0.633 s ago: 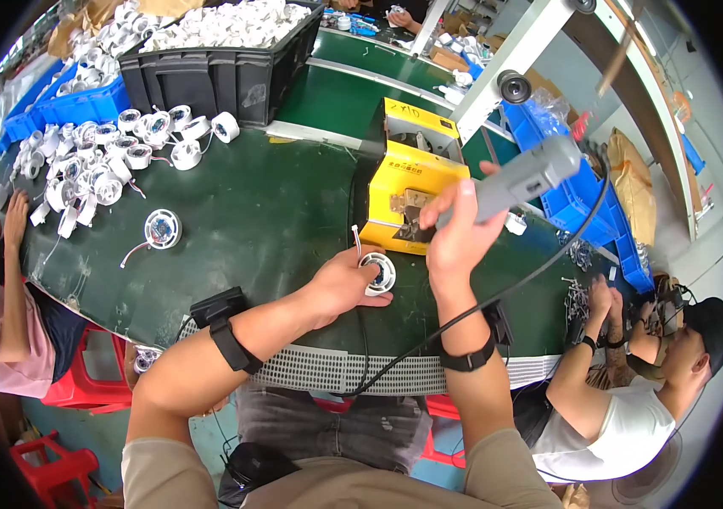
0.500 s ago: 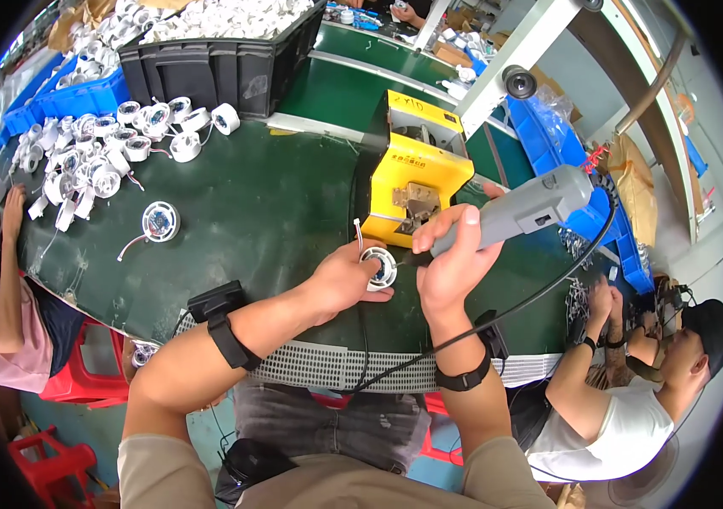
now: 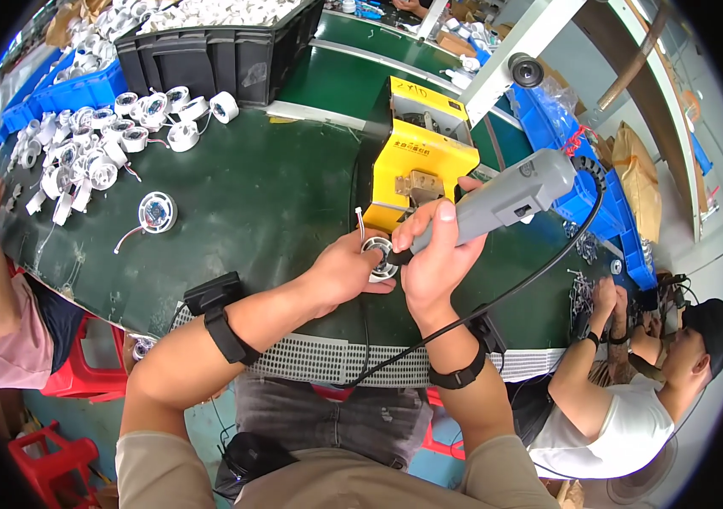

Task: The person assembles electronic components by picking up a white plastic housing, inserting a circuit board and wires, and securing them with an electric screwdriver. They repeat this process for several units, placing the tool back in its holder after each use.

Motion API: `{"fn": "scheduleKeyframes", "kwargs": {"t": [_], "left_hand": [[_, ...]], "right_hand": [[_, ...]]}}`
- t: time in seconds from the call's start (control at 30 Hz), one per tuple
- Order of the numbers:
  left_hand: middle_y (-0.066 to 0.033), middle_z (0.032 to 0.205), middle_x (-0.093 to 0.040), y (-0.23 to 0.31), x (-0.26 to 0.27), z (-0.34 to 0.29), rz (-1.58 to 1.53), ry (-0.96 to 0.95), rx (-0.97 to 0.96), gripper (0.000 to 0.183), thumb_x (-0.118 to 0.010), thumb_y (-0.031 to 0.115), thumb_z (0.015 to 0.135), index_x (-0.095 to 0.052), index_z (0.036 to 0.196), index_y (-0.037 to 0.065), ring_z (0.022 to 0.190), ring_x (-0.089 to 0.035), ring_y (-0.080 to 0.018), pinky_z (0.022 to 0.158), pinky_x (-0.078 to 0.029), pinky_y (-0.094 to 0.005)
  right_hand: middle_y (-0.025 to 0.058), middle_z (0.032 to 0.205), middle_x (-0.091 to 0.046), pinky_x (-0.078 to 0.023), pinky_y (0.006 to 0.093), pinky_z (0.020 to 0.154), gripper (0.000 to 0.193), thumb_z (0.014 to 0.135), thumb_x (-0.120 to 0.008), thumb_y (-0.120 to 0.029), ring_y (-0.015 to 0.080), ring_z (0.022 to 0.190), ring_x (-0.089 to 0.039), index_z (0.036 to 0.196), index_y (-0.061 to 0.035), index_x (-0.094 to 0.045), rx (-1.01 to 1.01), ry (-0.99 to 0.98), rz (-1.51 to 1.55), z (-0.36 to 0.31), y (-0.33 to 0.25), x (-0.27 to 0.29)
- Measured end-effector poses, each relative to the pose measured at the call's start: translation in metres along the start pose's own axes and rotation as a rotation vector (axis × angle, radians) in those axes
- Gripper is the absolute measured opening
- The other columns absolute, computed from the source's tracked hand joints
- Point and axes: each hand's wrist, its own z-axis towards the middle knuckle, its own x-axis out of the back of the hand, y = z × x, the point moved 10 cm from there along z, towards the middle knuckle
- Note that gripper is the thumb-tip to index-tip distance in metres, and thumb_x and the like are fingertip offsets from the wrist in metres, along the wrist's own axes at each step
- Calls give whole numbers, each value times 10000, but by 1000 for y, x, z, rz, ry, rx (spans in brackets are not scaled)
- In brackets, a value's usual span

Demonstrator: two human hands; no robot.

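My left hand point(image 3: 344, 270) is closed on a round white plastic housing point(image 3: 385, 274) with a circuit board inside, steadying it on the green table. A short wire with a white plug stands up beside it. My right hand point(image 3: 436, 265) wraps round a grey corded electric screwdriver point(image 3: 518, 197), tilted so that its dark nose reaches into the housing. The tip itself is hidden among my fingers. Just beyond my hands stands a yellow screw feeder point(image 3: 416, 157) with a metal block on its front.
Another white housing point(image 3: 158, 212) lies to the left, before a heap of similar housings point(image 3: 90, 153). A black crate point(image 3: 209, 64) full of white parts stands behind. The screwdriver's cable point(image 3: 514, 284) crosses my right forearm. Co-workers sit on both sides; loose screws point(image 3: 580, 293) lie at right.
The screwdriver has moved left and down with my right hand, its nose going from beside the housing to inside it. My left hand keeps its hold.
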Motion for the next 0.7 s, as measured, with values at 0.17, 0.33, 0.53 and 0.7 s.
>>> {"fn": "scheduleKeyframes", "kwargs": {"t": [0.17,0.33,0.53,0.7], "left_hand": [[-128,1082,-566,2,-1,-1,17,8,-4,277,-405,83,976,-487,1214,-33,887,-642,-221,797,-584,-348],[-132,1106,-579,8,-8,0,53,-4,8,305,-462,149,981,-494,1227,-30,881,-641,-220,790,-582,-335],[-217,961,-647,103,66,-35,1096,295,-392,414,-555,119,868,-503,1258,-7,798,-691,-279,636,-560,-357],[-243,1009,-648,181,139,-115,1304,1320,-725,478,-638,275,854,-536,1214,-22,981,-616,-418,833,-496,-453]], "right_hand": [[78,640,-458,-447,302,456,352,962,-464,-182,154,469,-467,1236,-28,-306,6,-83,22,0,4,-2],[83,654,-454,-461,303,485,375,949,-493,-203,171,492,-493,1222,-24,-308,19,-191,79,-1,4,-4],[119,962,-578,-490,346,789,783,839,-552,-654,220,877,-592,1279,-34,-366,112,-301,176,13,-4,27],[155,1117,-559,-432,408,937,437,741,-753,-174,308,1054,-541,1124,-66,-575,308,183,-1368,70,-7,186]]}}
